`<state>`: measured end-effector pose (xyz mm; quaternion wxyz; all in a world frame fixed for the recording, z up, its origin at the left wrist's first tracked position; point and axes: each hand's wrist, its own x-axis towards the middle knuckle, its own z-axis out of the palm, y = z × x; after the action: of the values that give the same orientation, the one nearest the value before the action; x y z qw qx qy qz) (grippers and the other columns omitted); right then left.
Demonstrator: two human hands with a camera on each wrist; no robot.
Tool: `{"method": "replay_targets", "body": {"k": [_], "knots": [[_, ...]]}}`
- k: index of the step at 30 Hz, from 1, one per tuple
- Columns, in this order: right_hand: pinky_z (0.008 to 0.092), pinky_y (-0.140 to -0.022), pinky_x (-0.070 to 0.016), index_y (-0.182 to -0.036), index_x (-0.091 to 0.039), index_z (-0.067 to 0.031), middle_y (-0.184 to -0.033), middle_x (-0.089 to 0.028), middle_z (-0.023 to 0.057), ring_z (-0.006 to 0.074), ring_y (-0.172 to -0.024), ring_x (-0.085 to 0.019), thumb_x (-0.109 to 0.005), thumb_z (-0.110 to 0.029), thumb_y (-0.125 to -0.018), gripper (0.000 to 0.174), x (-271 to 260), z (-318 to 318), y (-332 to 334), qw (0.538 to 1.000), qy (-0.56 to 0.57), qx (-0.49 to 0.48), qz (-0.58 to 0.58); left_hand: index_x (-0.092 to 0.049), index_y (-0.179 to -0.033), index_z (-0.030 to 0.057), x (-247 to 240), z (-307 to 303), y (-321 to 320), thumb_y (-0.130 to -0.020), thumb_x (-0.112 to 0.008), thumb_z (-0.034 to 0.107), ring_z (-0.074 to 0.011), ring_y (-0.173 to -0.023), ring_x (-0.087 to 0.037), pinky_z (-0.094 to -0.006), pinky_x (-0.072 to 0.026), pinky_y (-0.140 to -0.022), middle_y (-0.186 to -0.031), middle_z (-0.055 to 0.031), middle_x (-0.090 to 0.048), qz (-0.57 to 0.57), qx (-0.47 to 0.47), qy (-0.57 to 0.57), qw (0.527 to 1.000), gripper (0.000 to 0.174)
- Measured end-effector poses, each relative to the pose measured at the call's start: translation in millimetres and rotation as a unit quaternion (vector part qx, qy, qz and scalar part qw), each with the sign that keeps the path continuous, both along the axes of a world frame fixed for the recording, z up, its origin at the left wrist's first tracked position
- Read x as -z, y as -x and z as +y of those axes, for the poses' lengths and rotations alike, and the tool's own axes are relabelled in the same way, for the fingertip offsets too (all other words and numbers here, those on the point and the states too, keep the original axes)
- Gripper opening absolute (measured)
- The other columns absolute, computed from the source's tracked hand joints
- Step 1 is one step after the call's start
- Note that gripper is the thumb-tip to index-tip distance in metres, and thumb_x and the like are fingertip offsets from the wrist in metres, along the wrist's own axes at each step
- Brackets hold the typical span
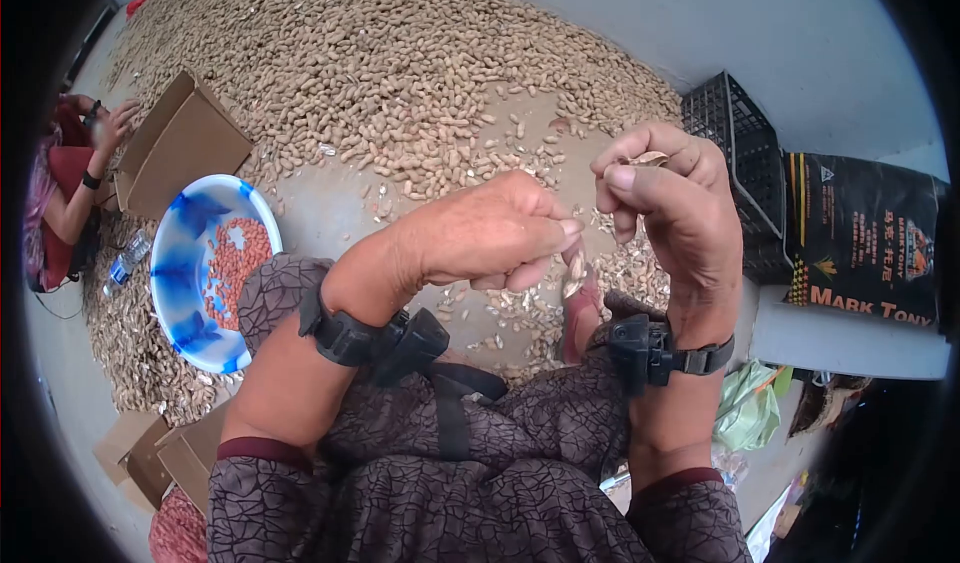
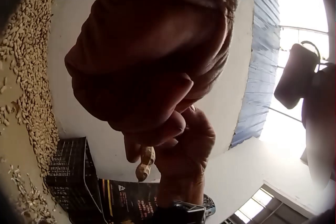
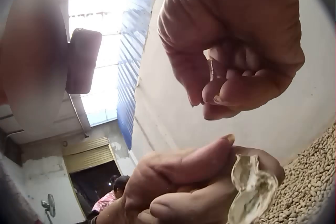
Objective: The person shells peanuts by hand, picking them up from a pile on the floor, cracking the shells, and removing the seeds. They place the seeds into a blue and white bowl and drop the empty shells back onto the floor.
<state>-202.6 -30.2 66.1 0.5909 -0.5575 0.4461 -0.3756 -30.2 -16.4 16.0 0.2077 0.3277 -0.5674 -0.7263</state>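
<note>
Above the peanut pile [image 1: 400,63], right grip [image 1: 665,203] pinches a split shell [image 3: 252,187] edgewise so it gapes; left grip [image 1: 490,233] apparently pinches a peanut [image 2: 145,163].

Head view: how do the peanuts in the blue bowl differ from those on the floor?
The bowl kernels are reddish and shelled; the floor pile is tan, still in pods. The bowl kernels sit gathered inside the blue bowl; the floor pile spreads across the floor. The floor pile far outsizes the bowl kernels. Both are peanuts.
</note>
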Motion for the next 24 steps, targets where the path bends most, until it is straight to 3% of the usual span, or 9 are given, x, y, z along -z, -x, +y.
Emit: {"method": "replay_targets", "body": {"k": [2, 5, 8, 12, 15, 20, 24], "knots": [[0.0183, -0.041, -0.0383, -0.075, -0.06, 0.0012, -0.055, -0.055, 0.0033, 0.0059, -0.046, -0.048, -0.059, -0.007, -0.07, 0.009, 0.7, 5.0, -5.3, 0.997, 0.004, -0.035, 0.065, -0.05, -0.066, 0.0032, 9.8, -0.8, 3.0, -0.088, -0.041, 0.029, -0.0029, -0.033, -0.032, -0.0178, -0.0229, -0.03, -0.047, -0.0021, -0.046, 0.113, -0.1, -0.099, 0.984, 0.035], [0.0186, -0.041, -0.0302, -0.066, -0.058, 0.0016, -0.052, -0.051, -0.0011, 0.0025, -0.047, -0.041, -0.065, -0.006, -0.066, 0.01, 9.3, 7.7, -12.5, 0.973, 0.081, -0.037, 0.212, -0.052, -0.07, 0.0017, 11.2, -0.1, 1.0, -0.089, -0.041, 0.03, -0.0032, -0.033, -0.031, -0.0173, -0.0228, -0.03, -0.049, -0.0038, -0.047, 0.189, -0.143, -0.168, 0.957, 0.036], [0.0199, -0.041, -0.0316, -0.064, -0.057, 0.0013, -0.052, -0.051, -0.0002, 0.0031, -0.048, -0.043, -0.065, -0.005, -0.064, 0.01, 22.1, 4.0, -11.5, 0.963, 0.142, -0.047, 0.223, -0.053, -0.074, -0.0005, 13.1, 2.2, 2.7, -0.089, -0.042, 0.029, -0.0034, -0.034, -0.032, -0.0156, -0.0238, -0.031, -0.052, -0.0043, -0.048, 0.172, -0.145, -0.137, 0.965, 0.034], [0.02, -0.042, -0.0331, -0.065, -0.057, 0.0012, -0.053, -0.053, 0.0009, 0.0036, -0.049, -0.045, -0.065, -0.005, -0.064, 0.01, 10.1, 9.1, -14.9, 0.961, 0.1, -0.046, 0.254, -0.053, -0.077, -0.0025, 14.7, 3.3, -3.9, -0.088, -0.045, 0.025, -0.0028, -0.037, -0.034, -0.0141, -0.0251, -0.033, -0.056, -0.005, -0.05, 0.18, -0.134, -0.154, 0.962, 0.03], [0.0188, -0.045, -0.0355, -0.065, -0.057, 0.001, -0.056, -0.055, 0.002, 0.0041, -0.051, -0.047, -0.065, -0.005, -0.067, 0.01, 3.7, 10.8, -15.8, 0.974, 0.084, -0.06, 0.203, -0.053, -0.08, -0.0046, 19.3, 4.1, -7.5, -0.087, -0.047, 0.019, -0.0021, -0.04, -0.035, -0.0132, -0.0261, -0.034, -0.063, -0.0058, -0.053, 0.244, -0.112, -0.2, 0.942, 0.026], [0.0189, -0.043, -0.0335, -0.065, -0.056, 0.0006, -0.055, -0.054, 0.0005, 0.0031, -0.05, -0.045, -0.064, -0.005, -0.068, 0.01, 6.3, 11.8, -19.7, 0.969, 0.115, -0.041, 0.216, -0.054, -0.084, -0.0061, 24.6, 6.2, -9.8, -0.087, -0.046, 0.012, -0.0015, -0.042, -0.037, -0.0128, -0.0262, -0.034, -0.068, -0.0067, -0.054, 0.35, -0.109, -0.248, 0.897, 0.021], [0.0194, -0.042, -0.0313, -0.063, -0.055, 0.0, -0.053, -0.05, -0.0009, 0.0022, -0.049, -0.042, -0.063, -0.01, -0.071, 0.015, 8.5, 6.1, -12.7, 0.966, 0.117, -0.035, 0.228, -0.055, -0.089, -0.0054, 20.4, 7.4, -14.1, -0.085, -0.047, 0.013, -0.0018, -0.042, -0.038, -0.0142, -0.0261, -0.034, -0.065, -0.0054, -0.054, 0.317, -0.135, -0.198, 0.918, 0.02]]}}
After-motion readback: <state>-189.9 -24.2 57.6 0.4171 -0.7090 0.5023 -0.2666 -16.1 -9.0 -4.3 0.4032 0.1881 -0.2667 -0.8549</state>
